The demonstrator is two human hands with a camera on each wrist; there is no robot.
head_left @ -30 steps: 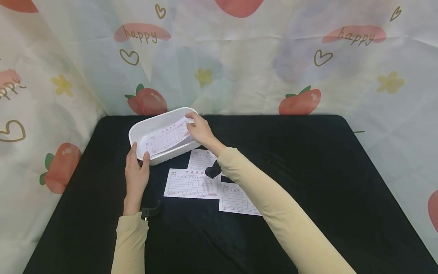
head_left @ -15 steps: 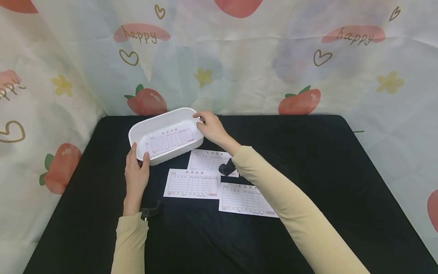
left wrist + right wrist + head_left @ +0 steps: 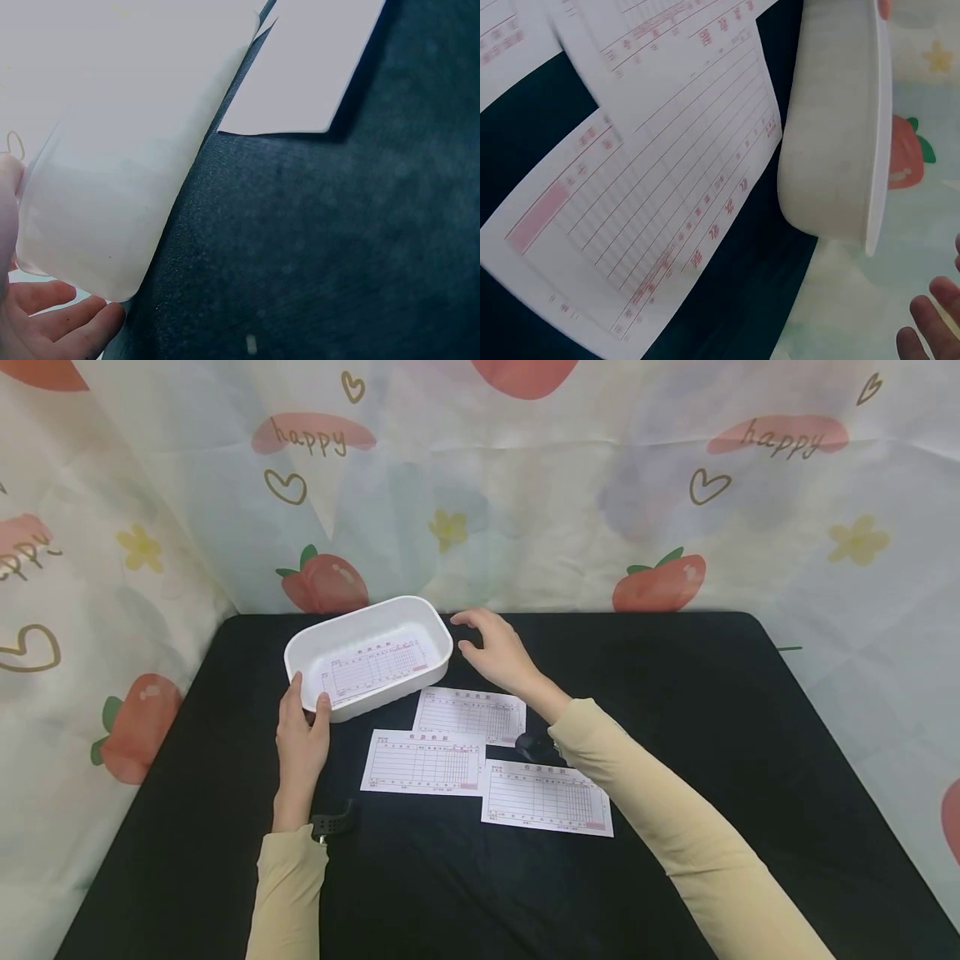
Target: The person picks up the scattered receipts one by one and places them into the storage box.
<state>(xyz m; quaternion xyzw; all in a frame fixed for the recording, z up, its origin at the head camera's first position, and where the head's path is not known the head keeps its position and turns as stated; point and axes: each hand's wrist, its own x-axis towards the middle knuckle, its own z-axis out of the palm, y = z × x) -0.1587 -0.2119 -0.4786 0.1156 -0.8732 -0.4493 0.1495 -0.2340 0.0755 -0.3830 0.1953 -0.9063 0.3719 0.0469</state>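
A white plastic basin point(image 3: 352, 625) stands at the back left of the table, turned at a slant. Inside it lies a printed receipt slip point(image 3: 378, 668). My left hand point(image 3: 302, 752) holds the basin's near left corner, its fingers point(image 3: 86, 326) bent against that end in the left wrist view. To the right of the basin, apart from its rim, my right hand point(image 3: 501, 656) hovers with loosely bent fingers and nothing in them. In front of the basin three receipt slips lie on the cloth: a back one point(image 3: 468, 714), a left one point(image 3: 423, 762) and a right one point(image 3: 547, 797).
A black cloth point(image 3: 697, 735) covers the table. Behind it and to the sides hangs a patterned curtain point(image 3: 540, 510). The left and back slips overlap at their edges. A black wrist strap point(image 3: 332, 822) sticks out beside the left cuff.
My right hand has let go of the slip, which now lies flat in the basin. The hand has moved right, out past the rim. My left hand stays at the corner.
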